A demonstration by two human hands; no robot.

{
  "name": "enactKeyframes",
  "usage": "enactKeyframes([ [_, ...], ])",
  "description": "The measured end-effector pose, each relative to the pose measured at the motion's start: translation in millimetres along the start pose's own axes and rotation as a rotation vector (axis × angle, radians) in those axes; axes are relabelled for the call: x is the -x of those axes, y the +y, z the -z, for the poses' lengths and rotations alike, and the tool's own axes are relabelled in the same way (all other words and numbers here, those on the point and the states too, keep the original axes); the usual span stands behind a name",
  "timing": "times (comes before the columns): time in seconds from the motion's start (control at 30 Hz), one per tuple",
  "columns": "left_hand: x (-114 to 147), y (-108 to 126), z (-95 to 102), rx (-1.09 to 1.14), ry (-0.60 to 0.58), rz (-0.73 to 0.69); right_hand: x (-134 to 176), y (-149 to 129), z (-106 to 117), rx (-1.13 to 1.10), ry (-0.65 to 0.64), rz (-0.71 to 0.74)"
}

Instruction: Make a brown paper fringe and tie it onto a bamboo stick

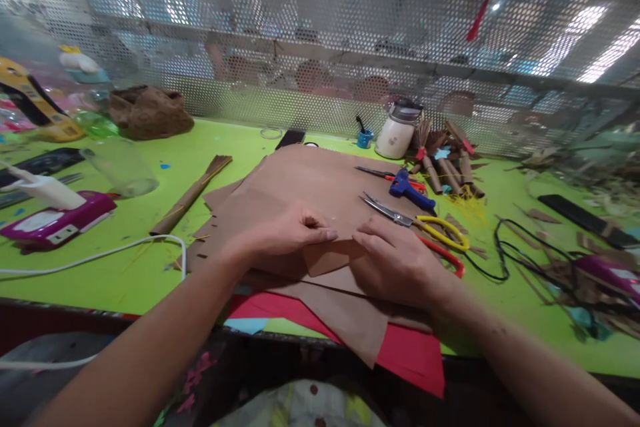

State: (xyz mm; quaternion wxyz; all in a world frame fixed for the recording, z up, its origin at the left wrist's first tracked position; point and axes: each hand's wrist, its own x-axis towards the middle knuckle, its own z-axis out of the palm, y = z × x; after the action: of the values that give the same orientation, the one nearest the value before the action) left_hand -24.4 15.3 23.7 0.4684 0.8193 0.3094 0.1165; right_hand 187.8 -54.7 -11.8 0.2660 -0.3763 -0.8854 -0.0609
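Note:
My left hand (295,232) and my right hand (395,257) pinch the upper edge of a small piece of brown paper (327,259) between them. Both thumbs and forefingers press together along that edge, a short gap apart. Under the hands lies a stack of large brown paper sheets (305,177), with red paper (413,353) sticking out below at the front. Just beyond my right hand rest scissors (440,230) with yellow and red handles, and a blue-handled glue gun (410,190). My palms hide part of the small piece.
On the left are a rolled brown paper bundle (190,197), a clear plastic cup (123,170), a purple power strip (65,217) and a white cable (150,240). At the back right stand a white jug (397,133) and several tied paper rolls (447,170). A black cable (500,260) curls at right.

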Motion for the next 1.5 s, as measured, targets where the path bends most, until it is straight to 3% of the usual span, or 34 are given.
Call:
enactKeyframes([
  [0.23, 2, 0, -0.4, 0.046, -0.075, -0.017, -2, 0, -3, -0.049, 0.171, 0.061],
  [0.43, 1, -2, -4.5, -0.004, -0.014, -0.060, -3, 1, -3, -0.232, 0.181, -0.064],
  [0.63, 1, -2, -9.1, -0.116, 0.014, -0.122, -6, 3, 4, -0.550, 0.049, -0.386],
  [0.9, -3, -7, -19.2, -0.382, 0.144, -0.207, -8, 1, -4, -0.738, 0.051, -0.590],
  [1.03, -2, -5, -19.1, -0.449, 0.135, -0.227, -7, 7, -3, -0.808, 0.024, -0.664],
  [1.3, -1, -5, -14.9, -0.537, 0.123, -0.137, -6, 18, -3, -0.967, -0.074, -0.802],
  [1.5, 0, -7, -10.1, -0.467, 0.118, -0.032, -6, 25, -3, -1.030, -0.100, -0.865],
])
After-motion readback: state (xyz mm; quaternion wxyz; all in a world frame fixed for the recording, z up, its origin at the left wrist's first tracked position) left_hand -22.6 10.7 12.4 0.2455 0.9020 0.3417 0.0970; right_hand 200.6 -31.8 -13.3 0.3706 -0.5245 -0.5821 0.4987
